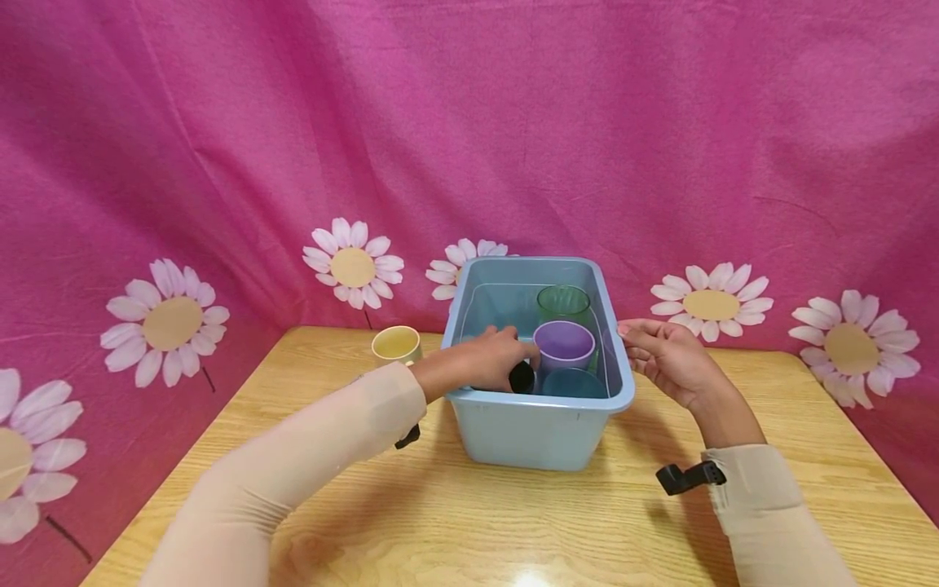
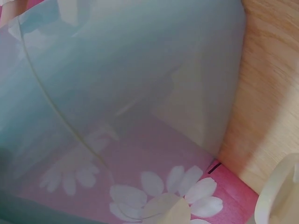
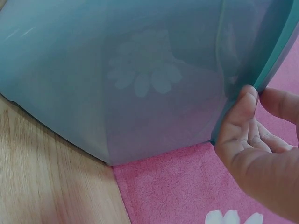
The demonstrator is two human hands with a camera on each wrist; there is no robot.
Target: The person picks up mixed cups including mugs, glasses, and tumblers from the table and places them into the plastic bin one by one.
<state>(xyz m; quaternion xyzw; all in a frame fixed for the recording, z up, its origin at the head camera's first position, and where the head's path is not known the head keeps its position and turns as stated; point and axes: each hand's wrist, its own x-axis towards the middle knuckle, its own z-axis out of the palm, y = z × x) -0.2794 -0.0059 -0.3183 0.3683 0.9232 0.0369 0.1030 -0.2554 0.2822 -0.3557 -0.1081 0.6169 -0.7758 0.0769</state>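
Observation:
A light blue plastic tub (image 1: 528, 428) stands on the table. My left hand (image 1: 495, 359) reaches over its left rim, fingers curled round a dark object with a round black end (image 1: 522, 377); most of it is hidden, and I cannot tell its kind. Just right of that hand, inside the tub, are a purple cup (image 1: 563, 342), a clear green glass (image 1: 563, 303) behind it and a blue cup (image 1: 574, 383) in front. On the tub's right side, my right hand (image 1: 671, 359) pinches the rim (image 3: 275, 51) between thumb and fingers.
A yellow cup (image 1: 397, 344) stands on the wooden table (image 1: 513, 522) left of the tub, partly behind the left forearm. Close behind the tub hangs a pink cloth (image 1: 469, 147) with white daisies. Each wrist wears a black camera mount (image 1: 689, 477).

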